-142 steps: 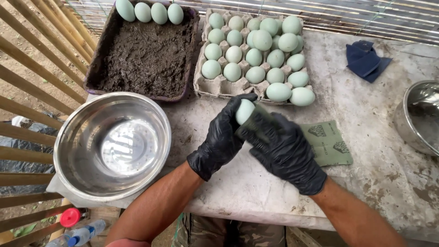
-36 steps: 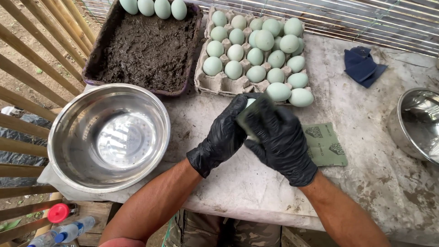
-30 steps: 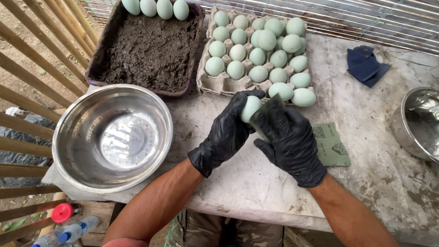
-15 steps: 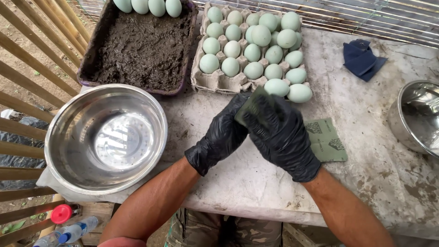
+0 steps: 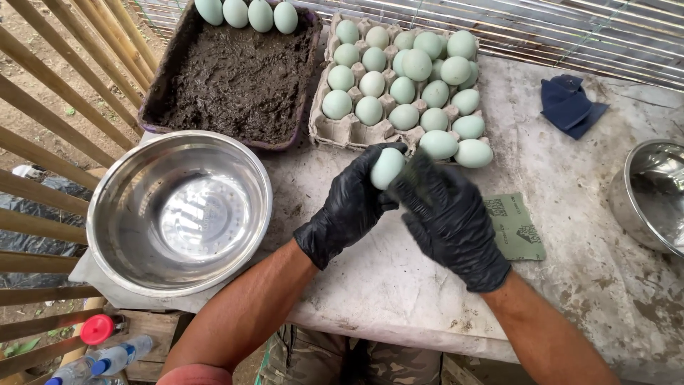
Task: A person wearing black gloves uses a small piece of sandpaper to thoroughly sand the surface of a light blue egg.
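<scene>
Head view. Both hands wear black gloves and meet above the grey table (image 5: 399, 285), just in front of the egg carton (image 5: 335, 128).

Left hand (image 5: 349, 207): fingers curled closed around a pale green egg (image 5: 387, 167). The egg sits upright in the grip, with its upper half exposed above the glove.

Right hand (image 5: 449, 214): fingers bent and pressed against the right side of the same egg. A dark pad appears to lie under the fingertips, but it is blurred and cannot be told for certain.

The held egg is in the air over the table, just beside the near edge of the carton and clear of it.

The carton is a grey pulp tray filled with pale green eggs; some are stacked on top of others.

To the left of the carton stands a dark tray (image 5: 153, 107) filled with wet, dark mud. Four eggs (image 5: 248, 13) line its far edge.

Near the left hand, at the left table corner, sits an empty steel bowl (image 5: 114, 207).

A green sheet of abrasive paper (image 5: 516, 228) lies flat just right of the right hand. A folded blue cloth (image 5: 570, 105) lies farther back. A second steel bowl (image 5: 652, 192) is cut off by the right edge.
</scene>
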